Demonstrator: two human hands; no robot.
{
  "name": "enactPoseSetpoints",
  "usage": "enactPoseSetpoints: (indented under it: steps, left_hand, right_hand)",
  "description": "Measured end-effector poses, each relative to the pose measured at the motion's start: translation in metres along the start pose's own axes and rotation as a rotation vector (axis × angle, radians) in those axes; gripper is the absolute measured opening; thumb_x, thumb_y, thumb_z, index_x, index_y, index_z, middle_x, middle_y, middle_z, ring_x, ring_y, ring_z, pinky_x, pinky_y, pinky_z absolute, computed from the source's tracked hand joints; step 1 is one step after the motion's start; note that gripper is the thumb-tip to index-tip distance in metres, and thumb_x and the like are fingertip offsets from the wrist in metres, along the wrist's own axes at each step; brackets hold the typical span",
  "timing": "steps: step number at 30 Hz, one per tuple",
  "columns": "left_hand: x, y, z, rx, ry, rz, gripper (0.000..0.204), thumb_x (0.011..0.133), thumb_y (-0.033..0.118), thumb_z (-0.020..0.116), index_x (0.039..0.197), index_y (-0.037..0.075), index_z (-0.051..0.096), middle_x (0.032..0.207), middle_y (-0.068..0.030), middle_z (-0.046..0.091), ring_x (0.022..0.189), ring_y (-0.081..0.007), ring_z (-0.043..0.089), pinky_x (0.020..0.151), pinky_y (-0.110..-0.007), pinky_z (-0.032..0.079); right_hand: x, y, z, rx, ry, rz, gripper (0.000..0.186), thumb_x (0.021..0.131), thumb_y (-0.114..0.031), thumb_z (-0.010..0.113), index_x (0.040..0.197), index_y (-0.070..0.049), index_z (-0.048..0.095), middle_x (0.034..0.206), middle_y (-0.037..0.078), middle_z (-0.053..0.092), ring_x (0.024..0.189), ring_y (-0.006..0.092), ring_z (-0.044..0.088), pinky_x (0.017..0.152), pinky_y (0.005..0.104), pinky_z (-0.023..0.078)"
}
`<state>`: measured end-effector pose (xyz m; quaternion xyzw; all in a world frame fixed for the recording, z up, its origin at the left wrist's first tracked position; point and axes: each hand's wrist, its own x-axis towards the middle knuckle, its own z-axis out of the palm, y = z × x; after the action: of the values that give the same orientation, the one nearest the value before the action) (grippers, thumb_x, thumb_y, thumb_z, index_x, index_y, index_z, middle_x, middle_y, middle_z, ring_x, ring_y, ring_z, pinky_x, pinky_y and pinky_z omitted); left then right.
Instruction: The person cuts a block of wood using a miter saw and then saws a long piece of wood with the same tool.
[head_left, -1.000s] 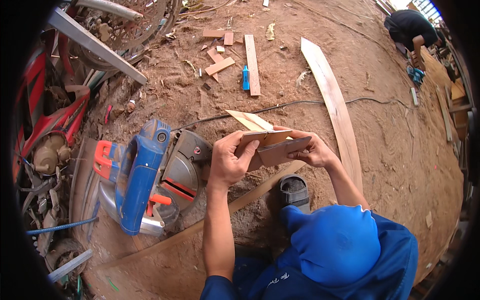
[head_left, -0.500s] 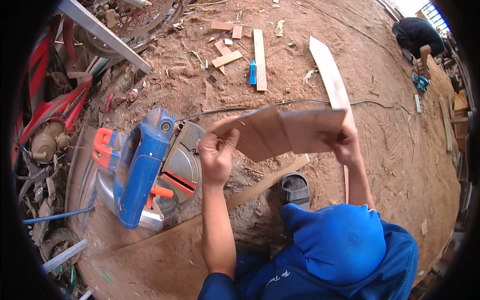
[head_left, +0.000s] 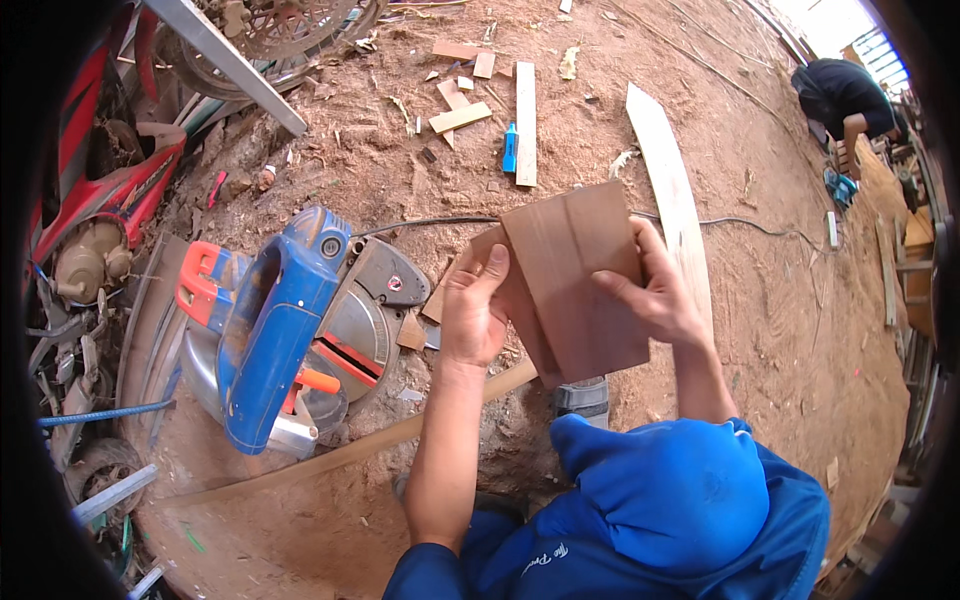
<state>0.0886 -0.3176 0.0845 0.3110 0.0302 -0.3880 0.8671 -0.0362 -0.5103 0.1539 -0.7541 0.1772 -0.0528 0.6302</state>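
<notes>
I hold two flat brown wooden boards in front of me, above the dirt floor. My left hand [head_left: 474, 312] grips the left edge of the rear board [head_left: 527, 325], its thumb on the face. My right hand [head_left: 664, 290] is closed round the right edge of the front board [head_left: 572, 290], with the thumb lying across its face. The front board overlaps the rear one, so most of the rear one is hidden. Lengthwise along the front board runs a thin line; whether it is a joint or grain I cannot tell. Both sets of fingers are partly behind the wood.
Left of my arms stands a blue mitre saw [head_left: 285, 335]. A long wood strip [head_left: 410, 428] lies below my hands. Farther off are a pale plank [head_left: 668, 165], a blue marker [head_left: 510, 148] and offcuts [head_left: 460, 117]. A black cable [head_left: 745, 221] crosses the dirt. Another person [head_left: 848, 98] bends over at far right.
The boards have turned from a side-by-side, nearly edge-on hold to facing up, the right one now overlapping the left. My hands have come closer together.
</notes>
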Motion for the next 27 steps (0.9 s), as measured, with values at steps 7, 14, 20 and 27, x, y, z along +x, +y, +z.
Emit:
enactPoseSetpoints:
  steps: [7,14,20,27]
  left_hand:
    - [-0.009,-0.024,-0.012,-0.118,0.104,-0.142,0.052,0.107,0.043,0.054,0.140,0.004,0.055,0.134,-0.0123,0.065,0.124,-0.0238,0.063,0.102,-0.044,0.053]
    - [-0.024,-0.035,-0.007,0.239,0.127,-0.176,0.049,0.099,0.027,0.072,0.138,0.001,0.057,0.130,-0.0110,0.066,0.120,-0.0204,0.063,0.101,-0.037,0.052]
    - [-0.033,-0.021,0.017,0.538,0.063,0.060,0.040,0.091,0.006,0.078,0.128,0.001,0.065,0.115,-0.0093,0.072,0.106,-0.0179,0.068,0.091,-0.032,0.056]
    - [-0.041,0.001,0.051,0.929,-0.304,0.519,0.041,0.079,0.004,0.085,0.116,0.004,0.066,0.110,-0.0103,0.074,0.104,-0.0208,0.072,0.089,-0.033,0.058]
  right_hand:
    - [0.008,0.024,0.030,-0.018,0.042,-0.181,0.087,0.093,-0.001,0.071,0.158,-0.010,0.015,0.152,0.025,0.039,0.144,0.0330,0.041,0.119,0.0491,0.036]
    - [0.004,0.047,0.034,-0.056,-0.110,-0.082,0.097,0.092,-0.005,0.072,0.162,-0.008,0.005,0.162,0.027,0.028,0.153,0.0346,0.026,0.125,0.0490,0.024]
    - [-0.007,0.055,0.035,-0.128,-0.161,-0.031,0.100,0.087,-0.020,0.083,0.161,-0.006,0.018,0.159,0.021,0.037,0.148,0.0364,0.037,0.121,0.0489,0.032]
    - [-0.008,0.091,0.033,-0.031,-0.162,-0.248,0.069,0.084,-0.010,0.083,0.140,-0.006,0.043,0.144,0.016,0.045,0.136,0.0274,0.047,0.113,0.0445,0.043]
